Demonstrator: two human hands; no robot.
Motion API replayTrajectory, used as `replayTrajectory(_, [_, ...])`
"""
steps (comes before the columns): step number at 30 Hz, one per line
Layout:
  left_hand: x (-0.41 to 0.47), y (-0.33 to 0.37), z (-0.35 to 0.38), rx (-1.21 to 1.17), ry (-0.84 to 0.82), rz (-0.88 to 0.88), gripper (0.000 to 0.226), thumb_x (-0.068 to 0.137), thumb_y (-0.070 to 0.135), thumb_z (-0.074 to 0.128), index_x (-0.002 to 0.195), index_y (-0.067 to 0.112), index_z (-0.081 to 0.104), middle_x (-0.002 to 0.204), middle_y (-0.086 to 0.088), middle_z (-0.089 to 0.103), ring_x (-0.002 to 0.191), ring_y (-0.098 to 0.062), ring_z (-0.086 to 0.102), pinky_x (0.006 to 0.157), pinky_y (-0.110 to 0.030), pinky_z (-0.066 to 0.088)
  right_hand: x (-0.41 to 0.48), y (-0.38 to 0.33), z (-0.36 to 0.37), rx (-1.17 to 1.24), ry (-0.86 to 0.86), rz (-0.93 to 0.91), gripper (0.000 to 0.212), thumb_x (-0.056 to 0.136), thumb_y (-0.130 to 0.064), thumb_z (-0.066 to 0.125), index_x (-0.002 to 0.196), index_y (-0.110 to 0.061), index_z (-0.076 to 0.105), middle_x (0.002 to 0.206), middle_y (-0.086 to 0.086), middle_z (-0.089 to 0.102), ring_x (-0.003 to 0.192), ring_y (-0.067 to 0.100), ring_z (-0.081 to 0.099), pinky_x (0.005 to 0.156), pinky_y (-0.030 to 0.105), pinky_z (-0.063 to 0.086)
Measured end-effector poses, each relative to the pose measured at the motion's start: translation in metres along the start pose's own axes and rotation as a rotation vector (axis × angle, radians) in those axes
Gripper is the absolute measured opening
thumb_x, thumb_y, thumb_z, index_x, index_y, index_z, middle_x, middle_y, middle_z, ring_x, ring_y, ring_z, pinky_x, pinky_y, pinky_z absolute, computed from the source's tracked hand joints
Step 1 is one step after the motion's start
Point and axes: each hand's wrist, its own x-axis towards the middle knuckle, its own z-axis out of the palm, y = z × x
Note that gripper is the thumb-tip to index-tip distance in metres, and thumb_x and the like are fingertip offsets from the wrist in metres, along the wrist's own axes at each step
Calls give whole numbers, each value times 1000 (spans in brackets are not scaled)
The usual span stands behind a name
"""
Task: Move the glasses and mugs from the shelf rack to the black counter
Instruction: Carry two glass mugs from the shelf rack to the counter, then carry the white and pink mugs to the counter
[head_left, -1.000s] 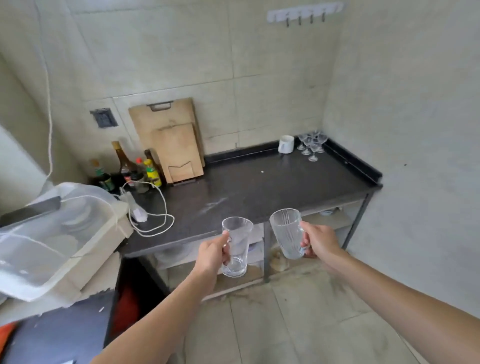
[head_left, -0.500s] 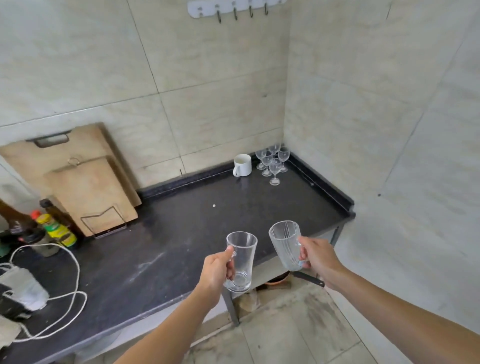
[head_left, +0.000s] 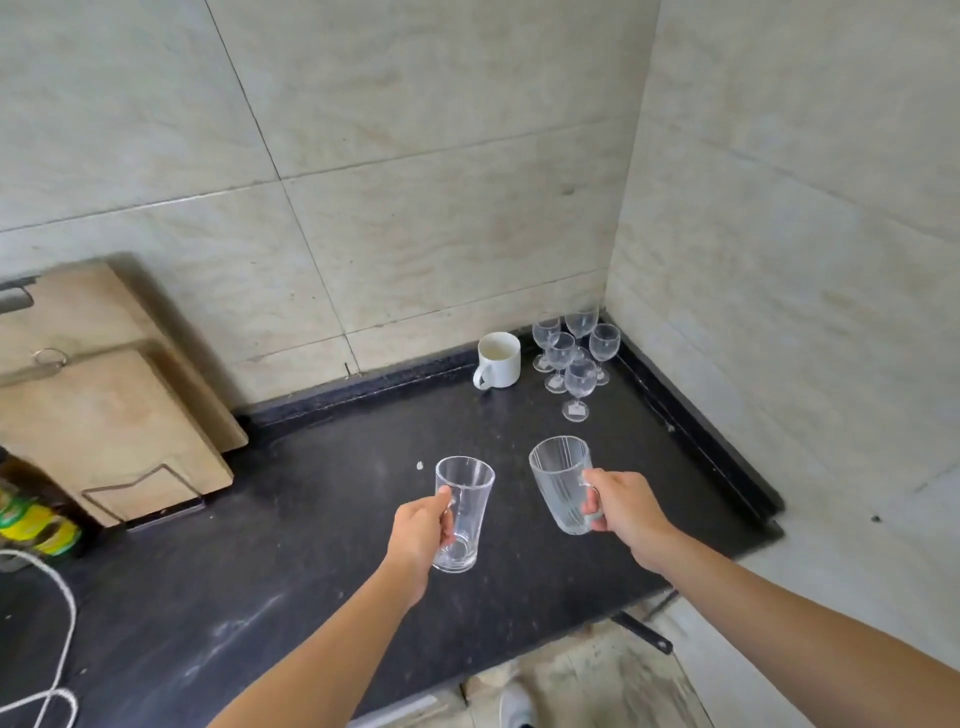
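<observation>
Head view: both arms reached out over the black counter (head_left: 311, 561), 1 glass mug per hand. Left hand (head_left: 420, 526) was curled round the side of the plain glass mug (head_left: 465, 512), fingers wrapped where the handle seemed to be; the handle itself was mostly hidden. Right hand (head_left: 626, 506) gripped the ribbed glass mug (head_left: 560, 483) by its handle, fingers through the loop. Both mugs were mouth up, tipped slightly, and looked to be held in the air over the counter's middle rather than resting on it. The 2 mugs were near each other but not touching, and the hands were apart too.

In the back right corner a white mug (head_left: 497, 360) stood just beside a cluster of stemmed glasses (head_left: 571, 358), so part of the job looked done. The shelf rack was not in view. Cutting boards (head_left: 104, 415) leaned on the wall at left, with bottles (head_left: 31, 519) and a white cord (head_left: 60, 618) at the far left edge.

Step in hand, as judged: set-down of both mugs. To do it well:
- Carry them toward the back, beside the white mug.
- Level each one and lower it flat on its base, with a gap so glass never knocks glass.
- Stay off the stemmed glasses, which looked tippy on thin stems.
- Let go only once the base sits fully on the counter, away from the front edge.
- Keep the grip firm until then, since glass handles could be slick.
</observation>
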Motion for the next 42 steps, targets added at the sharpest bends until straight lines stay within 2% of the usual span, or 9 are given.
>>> replayTrajectory(10, [187,70,6,18,93,-165,39,90,27,51,54,17,39,59,-2,46,60,-19,43,60,-29,34,156,-60,70,-30,-31,66,38,88,-23,54,53,-10,54,70,10,65,69,18,61,71,31,55])
replayTrajectory(18, [283,84,25,-94,90,-192,14,79,24,48,73,13,56,74,-7,58,76,-23,53,80,-39,46,247,-65,108,67,-30,153,36,85,-26,57,52,-11,62,72,9,66,78,21,63,82,40,58])
replayTrajectory(22, [311,85,34,-132,101,-176,21,80,25,48,69,11,60,70,-6,64,75,-25,57,88,-44,50,267,-64,110,86,-55,206,42,83,-26,58,41,-17,60,81,10,69,84,26,66,92,47,54])
replayTrajectory(25, [327,86,37,-144,129,-155,22,78,24,48,63,11,57,67,-6,63,73,-25,55,91,-45,49,277,-63,110,77,-68,212,42,84,-26,57,42,-18,58,75,6,67,82,26,66,89,42,53])
replayTrajectory(28, [339,86,36,-125,140,-131,23,77,23,45,56,12,47,62,-5,57,71,-24,51,81,-37,43,282,-63,109,92,-55,167,35,89,-24,54,56,-13,55,72,5,60,84,23,63,77,34,54])
replayTrajectory(31, [347,82,33,-63,86,-118,15,75,25,43,72,12,49,80,-9,60,80,-22,50,72,-27,34,281,-59,107,49,-57,141,33,93,-23,52,61,-14,52,84,8,61,96,23,63,74,31,48])
replayTrajectory(34, [353,78,31,-42,62,-65,16,72,27,42,76,13,49,83,-10,57,83,-22,47,71,-25,31,279,-54,102,-13,-97,145,29,96,-24,51,81,-2,62,100,13,65,104,27,59,73,31,45])
replayTrajectory(38, [352,76,33,-3,121,6,21,86,29,46,78,10,50,81,-2,56,80,-20,49,72,-32,38,272,-53,96,-100,-125,107,33,99,-34,47,108,-5,62,116,18,64,113,33,58,83,43,53])
replayTrajectory(42, [329,72,28,228,255,-18,33,93,42,48,110,14,51,94,3,57,82,-15,54,71,-34,40,255,-54,87,-312,-72,66,39,96,-40,52,125,-14,53,105,1,64,108,24,61,95,47,50])
